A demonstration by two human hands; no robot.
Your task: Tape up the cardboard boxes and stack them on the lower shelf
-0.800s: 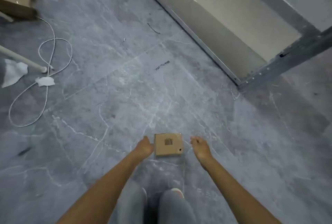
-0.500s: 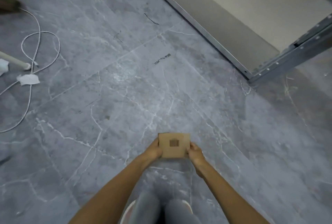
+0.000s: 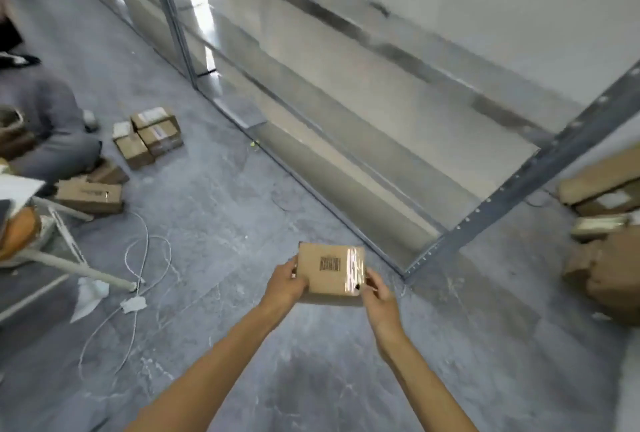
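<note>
we hold one small cardboard box (image 3: 330, 269), closed, above the floor (image 3: 242, 223) near the lower shelf (image 3: 398, 154)'s front corner. our left hand (image 3: 285, 281) grips its left edge and our right hand (image 3: 379, 296) grips its right. its top shows one barcode, too blurred to read, and a glossy tape strip. about four more boxes (image 3: 149, 135) cluster on the floor, far left.

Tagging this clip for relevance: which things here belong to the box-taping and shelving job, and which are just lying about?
Job: cardboard box, gripped by left hand and right hand; lower shelf; floor boxes at left; boxes at right.
Lying about: white cable; crumpled paper; white frame leg.
</note>
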